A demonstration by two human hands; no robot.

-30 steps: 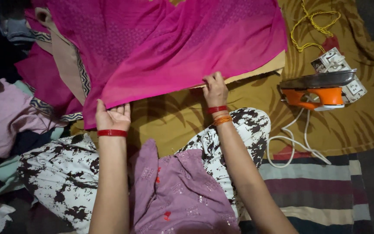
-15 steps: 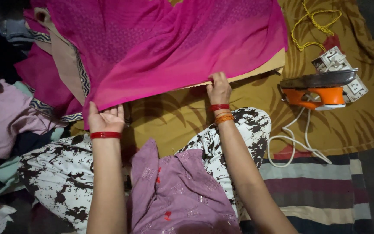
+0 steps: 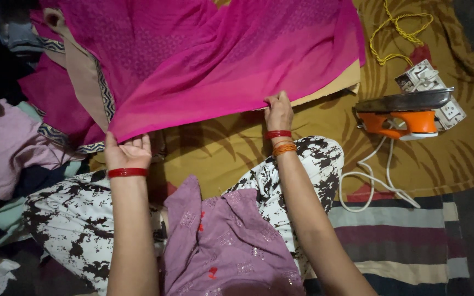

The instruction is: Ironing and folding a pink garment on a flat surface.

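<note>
- The pink cloth [image 3: 209, 60] is the largest thing in view. It spreads from the far left to the far right over the mustard blanket [image 3: 231, 148], and its near hem runs as one long slanted line, lower at the left and rising toward the right.
- A tan layer with a patterned border [image 3: 86, 82] lies under the pink cloth. It shows at the left and again as a tan edge poking out at the right end of the hem.
- The mustard blanket lies bare between the hem and the person's knees, so the cloth sits on the far side of both hands.
- The left hand [image 3: 129, 152] is at the low left corner of the hem. Its grip is loose, fingers half curled with the palm up, and the corner of the cloth rests on the fingertips.
- The right hand [image 3: 278, 111] is farther along the same hem, toward the right and slightly farther away. Its grip is closed, pinching the edge of the cloth between thumb and fingers.
- The two hands are set well apart along the long axis of the hem.
- The orange iron [image 3: 401, 112] stands on the blanket to the right, near the right hand but well clear of the cloth, its white cord [image 3: 377, 183] looping toward the striped mat [image 3: 401, 241].
</note>
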